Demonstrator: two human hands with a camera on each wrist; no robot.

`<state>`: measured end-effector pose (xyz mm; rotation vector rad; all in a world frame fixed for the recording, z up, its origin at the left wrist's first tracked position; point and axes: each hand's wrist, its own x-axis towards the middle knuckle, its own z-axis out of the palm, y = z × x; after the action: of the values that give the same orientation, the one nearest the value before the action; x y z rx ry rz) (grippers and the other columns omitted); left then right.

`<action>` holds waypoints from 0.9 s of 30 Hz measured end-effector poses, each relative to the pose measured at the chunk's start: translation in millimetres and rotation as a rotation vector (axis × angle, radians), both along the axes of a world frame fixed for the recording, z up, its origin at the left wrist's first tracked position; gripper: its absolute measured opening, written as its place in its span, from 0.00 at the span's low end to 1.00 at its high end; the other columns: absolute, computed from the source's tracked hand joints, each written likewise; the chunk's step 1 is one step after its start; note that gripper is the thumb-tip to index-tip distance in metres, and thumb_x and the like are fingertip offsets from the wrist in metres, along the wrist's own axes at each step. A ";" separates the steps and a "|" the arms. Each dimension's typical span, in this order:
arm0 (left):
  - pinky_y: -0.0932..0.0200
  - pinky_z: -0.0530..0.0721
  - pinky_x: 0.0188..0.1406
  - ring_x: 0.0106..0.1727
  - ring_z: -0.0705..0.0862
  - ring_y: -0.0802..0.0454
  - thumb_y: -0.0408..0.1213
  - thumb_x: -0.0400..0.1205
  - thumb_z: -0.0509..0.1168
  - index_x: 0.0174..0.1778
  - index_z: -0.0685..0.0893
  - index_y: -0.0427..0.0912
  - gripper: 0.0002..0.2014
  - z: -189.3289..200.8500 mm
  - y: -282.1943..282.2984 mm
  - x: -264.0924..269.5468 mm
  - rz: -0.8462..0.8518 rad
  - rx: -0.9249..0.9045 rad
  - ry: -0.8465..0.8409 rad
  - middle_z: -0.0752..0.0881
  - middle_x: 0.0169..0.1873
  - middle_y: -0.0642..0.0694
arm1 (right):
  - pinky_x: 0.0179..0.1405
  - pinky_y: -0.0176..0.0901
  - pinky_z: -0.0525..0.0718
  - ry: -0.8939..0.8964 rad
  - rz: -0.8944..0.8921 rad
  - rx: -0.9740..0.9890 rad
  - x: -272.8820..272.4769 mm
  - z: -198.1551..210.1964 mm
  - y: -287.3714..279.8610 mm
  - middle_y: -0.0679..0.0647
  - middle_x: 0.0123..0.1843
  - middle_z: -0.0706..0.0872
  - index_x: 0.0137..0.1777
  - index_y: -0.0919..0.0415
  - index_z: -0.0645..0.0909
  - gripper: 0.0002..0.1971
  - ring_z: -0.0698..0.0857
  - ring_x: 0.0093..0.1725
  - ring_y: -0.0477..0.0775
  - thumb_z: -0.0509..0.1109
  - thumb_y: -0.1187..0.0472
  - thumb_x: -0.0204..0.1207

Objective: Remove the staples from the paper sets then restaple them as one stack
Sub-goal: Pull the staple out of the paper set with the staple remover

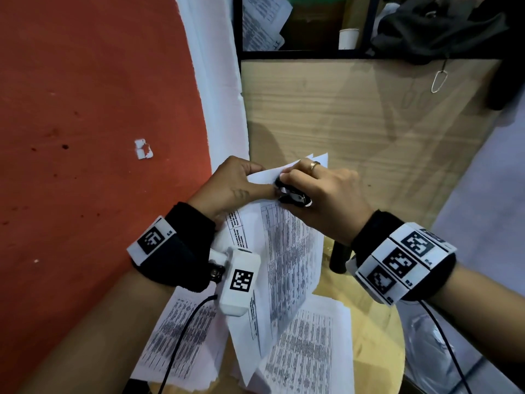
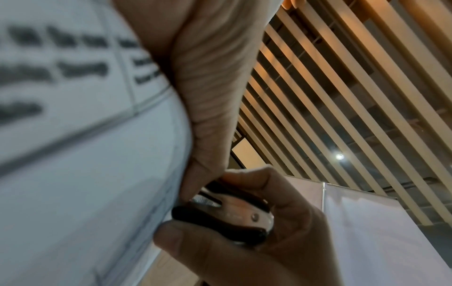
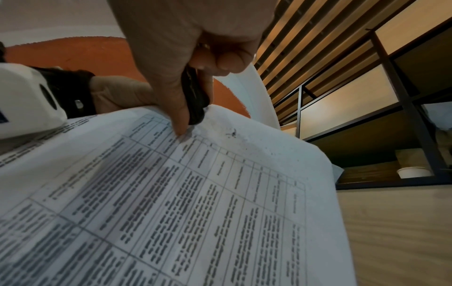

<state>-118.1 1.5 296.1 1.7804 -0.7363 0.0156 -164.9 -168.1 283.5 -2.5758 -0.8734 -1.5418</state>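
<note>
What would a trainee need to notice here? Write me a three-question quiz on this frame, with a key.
1. True or false: the right hand grips the staple remover.
2. Which hand holds the lifted paper set at its top edge? A) left hand B) right hand
3. Fill in: more printed papers lie on the round wooden ____.

Key: 1 true; 2 A; 3 table.

A round wooden stool (image 1: 377, 351) carries loose printed paper sets (image 1: 309, 354).
</note>
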 end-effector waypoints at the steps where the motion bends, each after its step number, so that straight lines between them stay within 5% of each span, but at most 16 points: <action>1: 0.72 0.73 0.22 0.22 0.78 0.63 0.25 0.68 0.76 0.26 0.87 0.45 0.11 -0.8 -0.2 -0.4 -0.017 -0.007 0.004 0.82 0.21 0.52 | 0.16 0.44 0.78 0.009 0.008 0.000 0.3 -0.2 -0.7 0.55 0.41 0.87 0.43 0.62 0.85 0.14 0.84 0.26 0.62 0.66 0.52 0.68; 5: 0.73 0.73 0.21 0.21 0.78 0.64 0.21 0.71 0.73 0.25 0.86 0.45 0.15 0.2 -1.1 -1.3 -0.050 -0.046 0.049 0.83 0.20 0.54 | 0.16 0.47 0.78 0.025 0.021 0.019 1.8 0.2 -0.3 0.56 0.37 0.85 0.40 0.63 0.83 0.15 0.83 0.25 0.63 0.63 0.51 0.71; 16: 0.72 0.81 0.28 0.28 0.85 0.62 0.31 0.66 0.73 0.31 0.91 0.46 0.05 3.2 2.7 -3.9 -0.206 -0.131 0.165 0.89 0.28 0.51 | 0.26 0.50 0.84 0.077 0.119 0.215 3.0 1.8 -5.1 0.51 0.39 0.88 0.43 0.60 0.86 0.14 0.88 0.35 0.59 0.76 0.51 0.63; 22: 0.70 0.82 0.30 0.29 0.87 0.61 0.27 0.70 0.71 0.34 0.90 0.43 0.07 0.8 2.9 -1.8 -0.184 -0.185 0.130 0.90 0.29 0.51 | 0.39 0.55 0.85 0.215 0.289 0.432 10.1 -9.9 -8.0 0.53 0.44 0.89 0.47 0.63 0.85 0.16 0.88 0.43 0.54 0.80 0.55 0.62; 27: 0.68 0.83 0.30 0.29 0.87 0.58 0.29 0.68 0.71 0.37 0.89 0.41 0.05 -1.3 2.5 0.0 -0.176 -0.230 0.145 0.90 0.30 0.50 | 0.50 0.63 0.84 0.432 0.485 0.800 9.7 -11.3 -1.3 0.52 0.45 0.89 0.46 0.57 0.84 0.16 0.88 0.47 0.57 0.82 0.60 0.58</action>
<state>-118.1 4.0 294.9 1.4778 -0.7522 -0.1398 -155.1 -169.3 272.2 -1.8210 -0.5910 -0.8832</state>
